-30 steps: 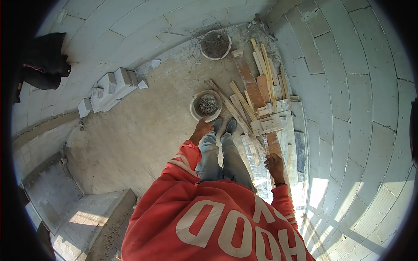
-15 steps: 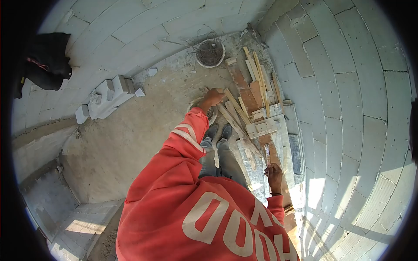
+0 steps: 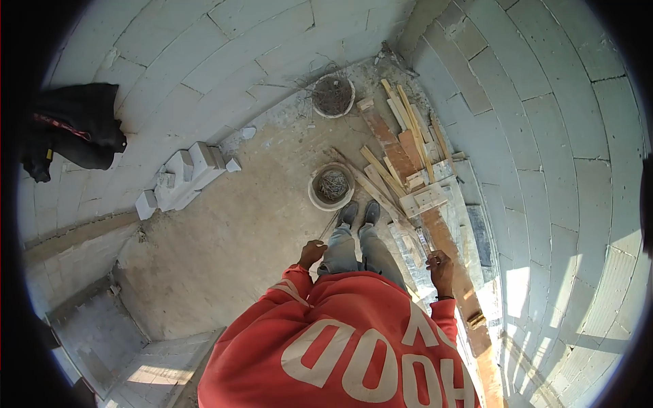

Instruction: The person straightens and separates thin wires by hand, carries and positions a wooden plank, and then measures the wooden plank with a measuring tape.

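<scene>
My left hand (image 3: 312,254), its fingers curled, is beside my left thigh over the bare floor; anything in it is too small to make out. On the right, my right hand (image 3: 440,262) grips the end of a pale, marked strip (image 3: 423,239) that looks like a measuring tape. Under and beside that hand lies a long brown board (image 3: 445,238). A short pale plank piece (image 3: 424,198) lies across the boards ahead of it. In front of my shoes stands a round bucket (image 3: 331,186) with a tangle of nails or wire inside.
A second bucket (image 3: 333,95) with wire stands near the far wall. Loose wooden strips (image 3: 410,126) lie at the right. Broken white blocks (image 3: 188,175) rest along the left wall, where a dark jacket (image 3: 85,126) hangs. A block wall (image 3: 544,177) rises close on the right.
My left hand has reached over the near bucket towards the wood, then come back beside my thigh. My right hand stays on the strip over the boards. The view has shifted slightly.
</scene>
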Action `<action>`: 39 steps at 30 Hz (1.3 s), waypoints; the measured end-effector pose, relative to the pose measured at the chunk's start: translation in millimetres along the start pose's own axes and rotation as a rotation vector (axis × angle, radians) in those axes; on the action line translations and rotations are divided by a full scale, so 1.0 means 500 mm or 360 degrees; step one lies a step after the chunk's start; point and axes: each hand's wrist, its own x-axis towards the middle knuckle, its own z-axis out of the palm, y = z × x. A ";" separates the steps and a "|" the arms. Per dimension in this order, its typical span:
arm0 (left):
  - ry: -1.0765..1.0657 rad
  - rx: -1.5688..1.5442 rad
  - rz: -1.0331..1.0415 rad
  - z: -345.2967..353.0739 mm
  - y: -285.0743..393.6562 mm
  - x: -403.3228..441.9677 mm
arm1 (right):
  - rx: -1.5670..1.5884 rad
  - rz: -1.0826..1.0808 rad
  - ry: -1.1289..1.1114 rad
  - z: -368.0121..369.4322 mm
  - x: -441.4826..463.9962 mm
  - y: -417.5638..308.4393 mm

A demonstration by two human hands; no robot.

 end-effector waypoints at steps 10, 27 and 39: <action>0.0300 -0.0476 0.0257 -0.158 0.162 0.014 | 0.0047 0.0045 0.0149 -0.038 -0.064 -0.017; 0.0014 0.0437 0.1285 -0.016 0.053 0.132 | -0.0162 -0.0405 0.0921 -0.415 -0.313 -0.027; -0.1502 -0.0279 0.0790 0.346 0.619 -0.511 | -0.0494 -0.0305 0.0707 -0.325 -0.352 0.100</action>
